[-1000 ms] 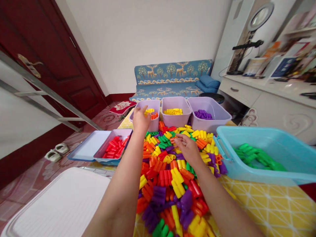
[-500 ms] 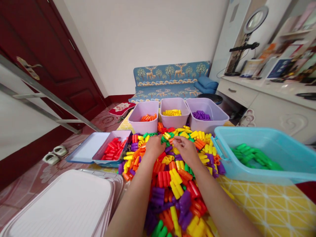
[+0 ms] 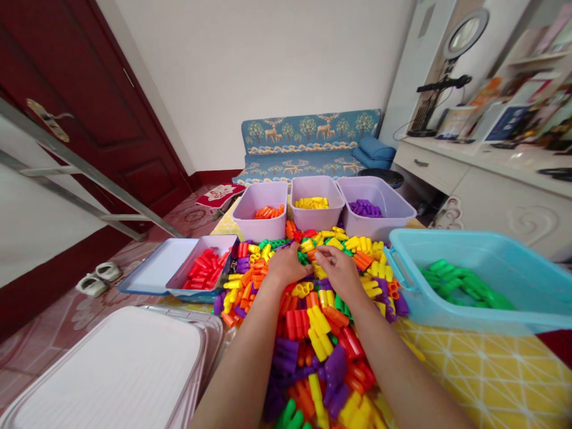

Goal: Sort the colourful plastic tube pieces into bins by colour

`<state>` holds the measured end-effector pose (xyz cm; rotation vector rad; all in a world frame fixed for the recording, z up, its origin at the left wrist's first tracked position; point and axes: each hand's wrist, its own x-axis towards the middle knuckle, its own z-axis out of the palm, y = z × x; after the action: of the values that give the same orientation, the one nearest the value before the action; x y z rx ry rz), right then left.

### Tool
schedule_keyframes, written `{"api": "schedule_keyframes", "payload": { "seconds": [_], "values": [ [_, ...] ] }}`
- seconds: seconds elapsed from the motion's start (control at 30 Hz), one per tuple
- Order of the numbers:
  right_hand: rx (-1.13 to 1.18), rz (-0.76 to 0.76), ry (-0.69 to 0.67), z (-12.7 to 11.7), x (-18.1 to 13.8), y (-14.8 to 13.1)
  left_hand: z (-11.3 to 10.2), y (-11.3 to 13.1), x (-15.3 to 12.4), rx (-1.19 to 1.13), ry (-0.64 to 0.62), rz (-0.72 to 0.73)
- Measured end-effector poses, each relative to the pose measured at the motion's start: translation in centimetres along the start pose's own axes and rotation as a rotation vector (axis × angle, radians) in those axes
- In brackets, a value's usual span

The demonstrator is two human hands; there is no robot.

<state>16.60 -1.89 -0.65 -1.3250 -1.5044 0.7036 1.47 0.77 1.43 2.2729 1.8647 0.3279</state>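
Note:
A heap of plastic tube-shaped pieces (image 3: 318,325) in red, orange, yellow, green and purple spreads in front of me, some joined side by side. Over the far part of the heap reaches my left hand (image 3: 287,264), its thumb spread from its fingers beside green pieces (image 3: 302,257). Close to its right, my right hand (image 3: 338,269) has bent fingers, with an orange piece (image 3: 311,255) at the fingertips. The fingers partly hide that piece.
Behind the heap stand lilac bins with orange (image 3: 259,223), yellow (image 3: 313,218) and purple pieces (image 3: 365,208). A box of red pieces (image 3: 207,268) is at left, a blue tub (image 3: 451,310) with green pieces at right. White lids (image 3: 116,363) lie front left.
My left hand has shifted slightly right and its thumb now stretches toward my right hand. The right hand stays almost in place.

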Motion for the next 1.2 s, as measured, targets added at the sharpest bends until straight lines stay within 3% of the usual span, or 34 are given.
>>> {"api": "schedule_keyframes", "payload": {
  "seconds": [0.1,0.27,0.4,0.5,0.67,1.0,1.2],
  "values": [
    [0.015,0.008,0.001,0.0,0.0,0.2,-0.1,-0.4,0.1,-0.045,-0.034,0.027],
    [0.029,0.002,0.007,0.1,0.1,0.6,0.1,-0.6,-0.1,-0.182,-0.052,0.203],
    [0.038,-0.010,0.006,0.2,0.1,0.7,0.5,-0.7,-0.2,-0.250,-0.040,0.164],
    [0.057,-0.002,0.005,0.1,0.0,0.6,0.8,-1.4,0.0,-0.489,-0.087,0.166],
    [0.075,0.006,0.026,0.1,-0.1,0.4,1.1,-2.4,0.1,-0.894,-0.218,0.327],
    [0.212,-0.140,0.066,-0.1,-0.1,-0.1,0.4,-1.9,-0.6,-1.310,-0.225,0.258],
    [0.161,-0.201,-0.014,-0.4,-0.3,-0.8,0.2,-1.6,-0.6,-1.291,-0.114,0.216]
  ]
}}
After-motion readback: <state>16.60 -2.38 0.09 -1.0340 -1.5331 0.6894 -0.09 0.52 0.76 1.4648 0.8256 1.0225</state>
